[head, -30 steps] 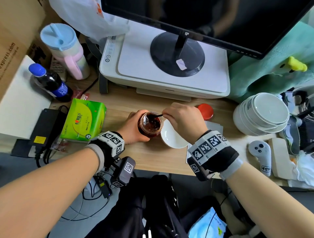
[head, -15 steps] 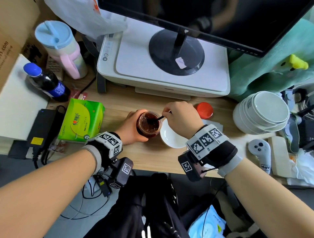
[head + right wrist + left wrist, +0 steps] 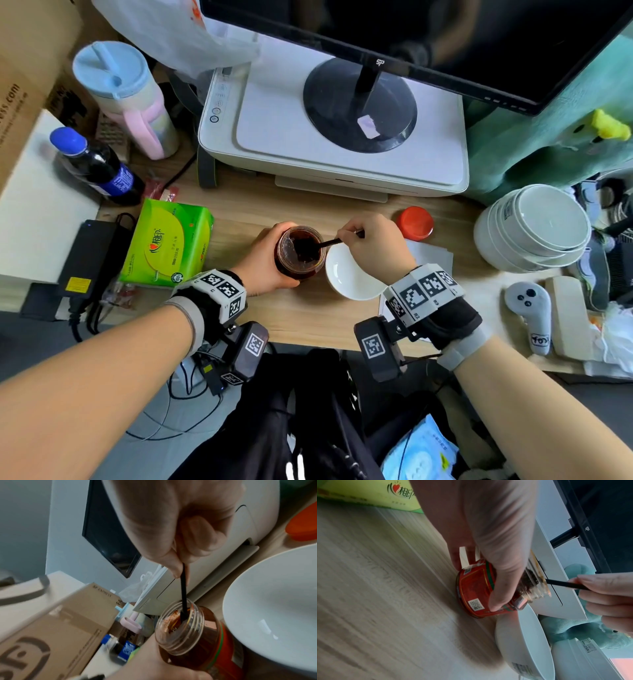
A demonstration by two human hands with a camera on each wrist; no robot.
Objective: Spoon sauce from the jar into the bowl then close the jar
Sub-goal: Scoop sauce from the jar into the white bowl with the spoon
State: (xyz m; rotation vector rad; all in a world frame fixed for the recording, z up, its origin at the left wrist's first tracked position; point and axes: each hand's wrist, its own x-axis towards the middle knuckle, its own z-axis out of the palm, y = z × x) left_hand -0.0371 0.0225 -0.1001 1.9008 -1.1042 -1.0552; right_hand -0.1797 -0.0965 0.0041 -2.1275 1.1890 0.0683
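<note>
An open glass jar (image 3: 299,251) of dark red sauce with a red label (image 3: 474,588) stands on the wooden desk (image 3: 239,212). My left hand (image 3: 265,262) grips its side. My right hand (image 3: 375,245) pinches the thin black handle of a spoon (image 3: 329,243); the spoon's bowl sits in the jar's mouth (image 3: 181,615), laden with sauce. A white bowl (image 3: 352,275) with no sauce in it stands just right of the jar (image 3: 274,615). The jar's red lid (image 3: 415,223) lies behind the right hand.
A white printer (image 3: 335,144) carrying a monitor stand fills the back. A green tissue pack (image 3: 169,245) lies left of the jar. Stacked white bowls (image 3: 534,229) and a grey controller (image 3: 529,313) sit to the right. A soda bottle (image 3: 97,168) and tumbler (image 3: 126,99) stand back left.
The right hand has drawn a little to the right and the spoon handle has tilted lower, its bowl now sitting higher in the jar's mouth. The left hand stays on the jar.
</note>
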